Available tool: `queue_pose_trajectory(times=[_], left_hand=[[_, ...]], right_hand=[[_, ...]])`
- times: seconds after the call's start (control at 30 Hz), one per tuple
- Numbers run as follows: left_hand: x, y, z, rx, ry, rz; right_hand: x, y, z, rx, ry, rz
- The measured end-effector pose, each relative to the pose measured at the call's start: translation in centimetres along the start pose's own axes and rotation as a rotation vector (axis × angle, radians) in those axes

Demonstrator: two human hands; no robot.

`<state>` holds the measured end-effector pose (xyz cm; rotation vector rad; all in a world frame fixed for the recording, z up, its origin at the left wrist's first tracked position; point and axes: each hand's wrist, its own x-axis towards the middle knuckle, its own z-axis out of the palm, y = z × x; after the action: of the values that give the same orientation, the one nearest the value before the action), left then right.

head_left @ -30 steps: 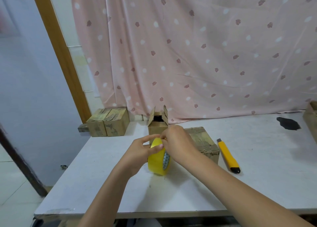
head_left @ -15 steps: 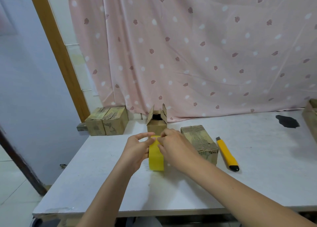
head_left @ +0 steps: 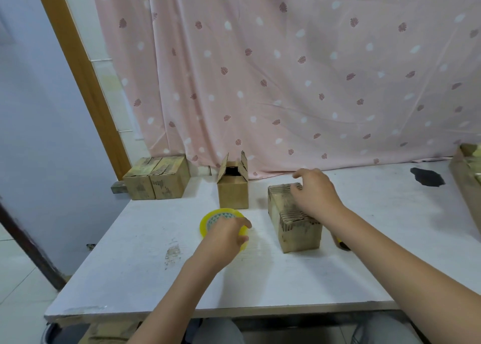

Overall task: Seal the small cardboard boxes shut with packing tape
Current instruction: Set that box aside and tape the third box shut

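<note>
Closed brown cardboard box (head_left: 294, 213) lies mid-table, long axis near-to-far, under the right hand's (head_left: 316, 192) loosely spread fingers. Left of it, left hand (head_left: 226, 235) grips the flat yellow tape roll (head_left: 208, 222).

Left hand (head_left: 226, 233) low, fingers curled; right hand (head_left: 315, 193) farther forward, fingers spread, palm down.

Free room on the white table (head_left: 286, 286): the near part and the right side.
In the way stand the closed brown cardboard box (head_left: 294, 221), the open-flapped small cardboard box (head_left: 233, 194) further left, and the flat yellow tape roll (head_left: 208, 222) near it.
</note>
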<state>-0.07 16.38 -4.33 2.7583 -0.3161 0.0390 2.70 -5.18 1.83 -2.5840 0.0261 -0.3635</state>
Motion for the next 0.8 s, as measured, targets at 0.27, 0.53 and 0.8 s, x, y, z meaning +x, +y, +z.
queue_pose_trajectory(times=[0.27, 0.53, 0.8], left_hand=[[-0.5, 0.7, -0.2, 0.088, -0.054, 0.031], [-0.9, 1.2, -0.8, 0.116, -0.036, 0.041], [2.6, 8.3, -1.8, -0.486, 0.095, -0.219]], right_hand=[[-0.3, 2.0, 0.5, 0.160, -0.209, 0.260], [-0.2, 2.7, 0.4, 0.277, -0.247, 0.346], [0.0, 3.0, -0.3, 0.404, -0.326, 0.425]])
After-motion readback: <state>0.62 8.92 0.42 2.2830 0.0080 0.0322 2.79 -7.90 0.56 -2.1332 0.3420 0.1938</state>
